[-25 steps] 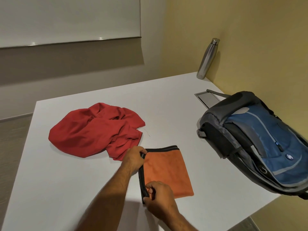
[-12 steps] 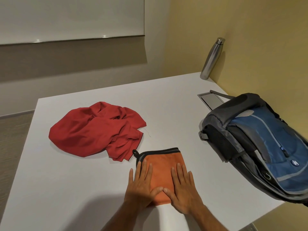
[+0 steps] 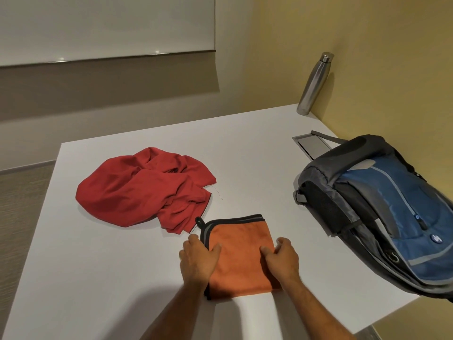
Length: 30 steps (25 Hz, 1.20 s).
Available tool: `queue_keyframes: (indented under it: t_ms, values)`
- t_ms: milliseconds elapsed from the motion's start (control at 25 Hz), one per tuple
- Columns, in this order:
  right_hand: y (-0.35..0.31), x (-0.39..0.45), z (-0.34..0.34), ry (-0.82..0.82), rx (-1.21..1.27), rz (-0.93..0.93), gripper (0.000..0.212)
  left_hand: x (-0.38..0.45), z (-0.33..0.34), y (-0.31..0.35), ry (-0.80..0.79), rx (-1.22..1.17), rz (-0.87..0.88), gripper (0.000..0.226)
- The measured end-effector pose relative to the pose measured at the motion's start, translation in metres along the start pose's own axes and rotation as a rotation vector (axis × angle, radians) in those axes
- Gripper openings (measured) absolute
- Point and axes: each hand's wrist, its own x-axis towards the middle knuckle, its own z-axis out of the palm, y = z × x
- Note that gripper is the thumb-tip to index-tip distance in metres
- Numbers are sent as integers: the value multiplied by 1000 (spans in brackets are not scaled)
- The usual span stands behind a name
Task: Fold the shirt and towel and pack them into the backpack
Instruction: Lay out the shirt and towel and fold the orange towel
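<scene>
- Head view: a folded orange microfibre towel (image 3: pixel 241 253) with black edging lies flat on a white table (image 3: pixel 98 278), low and centre in the frame.
- The left hand (image 3: pixel 199 260) grips the towel's left edge, thumb on top of the cloth and fingers curled at the edge. The right hand (image 3: pixel 282 260) grips the right edge the same way. The towel sits directly between the two hands.
- The towel is roughly square, its black-trimmed edges toward the upper left, where a small hanging loop (image 3: pixel 199 221) sticks out.
- A blue and grey backpack (image 3: pixel 382 212) lies on its side at the right of the frame, well apart from the towel. Its top end points to the upper left. The right hand is the nearer one to it, so a carry would likely go rightward.
- I cannot tell from here whether the backpack's main zip is open.
- A crumpled red shirt (image 3: pixel 144 187), not yet folded, lies at the upper left, its lower edge just beside the towel's loop.
</scene>
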Motion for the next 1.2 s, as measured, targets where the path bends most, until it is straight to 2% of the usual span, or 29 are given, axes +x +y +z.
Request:
queue_keyframes:
  t_ms: [120, 200, 360, 560, 960, 1120, 1200]
  values:
    - [-6, 2, -2, -62, -40, 68, 33, 5, 4, -1, -99, -95, -113, 59]
    - [-6, 0, -1, -60, -53, 60, 21, 3, 5, -1, -133, -111, -137, 51]
    - [-3, -6, -7, -50, -47, 42, 14, -8, 4, 6, -158, -76, -61, 28]
    - [8, -9, -39, 1, -43, 24, 11, -33, 12, 24, -217, -182, -17, 10]
    - [75, -3, -150, 174, -228, 65, 14, -122, 94, 77, -599, -479, 7, 32]
    - [99, 4, -177, 229, -331, 74, 13, -144, 121, 93, -704, -513, 48, 36]
    - [109, 4, -185, 275, -462, 42, 17, -154, 129, 97, -727, -469, 78, 31]
